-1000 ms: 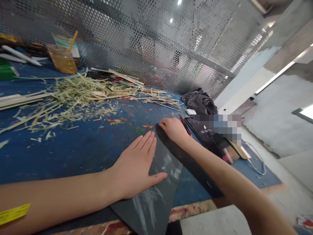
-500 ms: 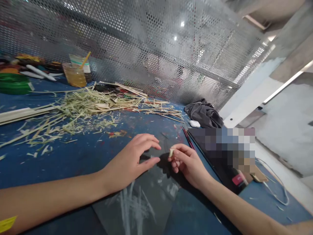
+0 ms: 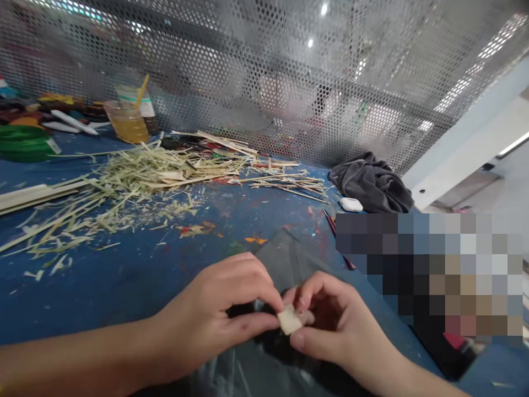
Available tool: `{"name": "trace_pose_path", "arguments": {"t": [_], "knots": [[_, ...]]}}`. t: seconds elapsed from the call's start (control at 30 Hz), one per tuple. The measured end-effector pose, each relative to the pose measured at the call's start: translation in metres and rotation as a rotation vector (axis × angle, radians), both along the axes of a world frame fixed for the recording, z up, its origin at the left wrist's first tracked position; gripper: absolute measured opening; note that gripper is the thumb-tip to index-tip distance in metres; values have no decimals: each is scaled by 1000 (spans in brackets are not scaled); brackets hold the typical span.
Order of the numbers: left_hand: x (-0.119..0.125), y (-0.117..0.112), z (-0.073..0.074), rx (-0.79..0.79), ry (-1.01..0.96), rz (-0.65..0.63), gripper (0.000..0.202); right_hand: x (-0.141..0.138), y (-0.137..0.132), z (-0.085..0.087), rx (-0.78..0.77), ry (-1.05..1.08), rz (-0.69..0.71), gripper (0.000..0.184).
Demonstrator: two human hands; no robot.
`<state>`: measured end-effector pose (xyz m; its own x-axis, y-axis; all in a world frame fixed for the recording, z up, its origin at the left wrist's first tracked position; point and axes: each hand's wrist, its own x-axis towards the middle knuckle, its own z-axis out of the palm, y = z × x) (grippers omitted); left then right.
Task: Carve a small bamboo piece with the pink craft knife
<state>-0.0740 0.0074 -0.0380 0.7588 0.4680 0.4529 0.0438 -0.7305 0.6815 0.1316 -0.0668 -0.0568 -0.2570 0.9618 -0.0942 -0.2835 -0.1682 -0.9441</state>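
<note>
A small pale square piece (image 3: 290, 320), perhaps wood or bamboo, is held up between my two hands. My left hand (image 3: 231, 303) pinches its left edge between thumb and forefinger. On the other side, my right hand (image 3: 330, 320) has its thumb at the lower right corner and curled fingers behind the piece. Both hands are above a dark grey sheet (image 3: 285, 248) on the blue table (image 3: 136, 286). The far fingers of my right hand are partly hidden.
Pale shavings and strips (image 3: 144, 171) lie in a heap at the back left. Thin sticks (image 3: 285, 182), a cup of yellowish liquid (image 3: 128, 124), green ribbon (image 3: 25, 142), a white earbud case (image 3: 351, 204) and dark cloth (image 3: 372, 182) stand around. A perforated metal screen (image 3: 231, 71) rises behind.
My right hand has brought the pale piece down and nearer, and my left hand, which was open, has closed on its edge. The view has turned slightly.
</note>
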Motion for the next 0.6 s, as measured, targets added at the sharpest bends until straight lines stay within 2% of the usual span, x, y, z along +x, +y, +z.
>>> {"name": "trace_pose_path", "arguments": {"t": [0.37,0.6], "knots": [[1,-1,9,-7,70,20,7,0,-5,1,-17,-168,-25,27],[3,2,7,-228,109,96,6,-2,-6,5,-27,-189,-61,26]]}}
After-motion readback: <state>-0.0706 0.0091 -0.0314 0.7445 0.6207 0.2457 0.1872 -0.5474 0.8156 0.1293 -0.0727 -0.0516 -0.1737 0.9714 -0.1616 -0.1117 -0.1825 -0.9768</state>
